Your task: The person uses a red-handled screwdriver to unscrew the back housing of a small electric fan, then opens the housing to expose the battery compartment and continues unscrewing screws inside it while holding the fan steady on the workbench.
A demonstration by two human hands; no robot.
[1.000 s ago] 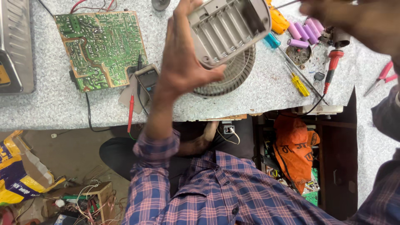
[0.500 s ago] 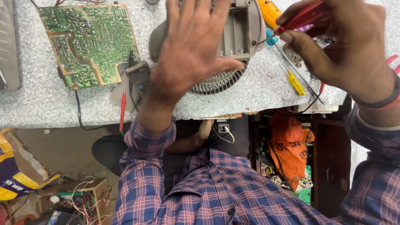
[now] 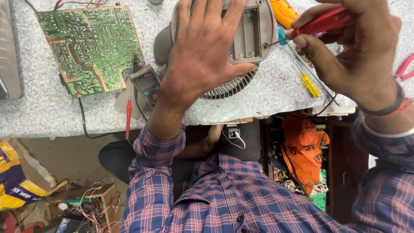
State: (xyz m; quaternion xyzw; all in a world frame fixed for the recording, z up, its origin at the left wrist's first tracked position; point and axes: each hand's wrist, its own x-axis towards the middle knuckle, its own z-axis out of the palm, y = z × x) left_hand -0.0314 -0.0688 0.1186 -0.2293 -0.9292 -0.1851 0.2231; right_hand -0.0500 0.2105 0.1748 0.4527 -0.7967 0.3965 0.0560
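Note:
My left hand [image 3: 202, 56] lies flat with spread fingers on a grey fan-like device [image 3: 252, 41], pressing it to the worktop. Its open battery compartment faces up, and a round ribbed grille [image 3: 230, 88] shows beneath it. My right hand [image 3: 349, 51] grips a red-handled screwdriver [image 3: 321, 25]. The screwdriver's tip touches the right rim of the device's housing.
A green circuit board [image 3: 88, 47] lies at the left of the speckled worktop [image 3: 56, 114]. A small multimeter [image 3: 146, 84] with a red probe [image 3: 128, 116] sits beside it. A yellow screwdriver [image 3: 309, 83] and pink-handled pliers [image 3: 404, 67] lie at the right. An orange bag [image 3: 302, 146] is under the bench.
The device was held up in my left hand, then came down onto the worktop. My right hand brought in the red screwdriver and set its tip on the housing.

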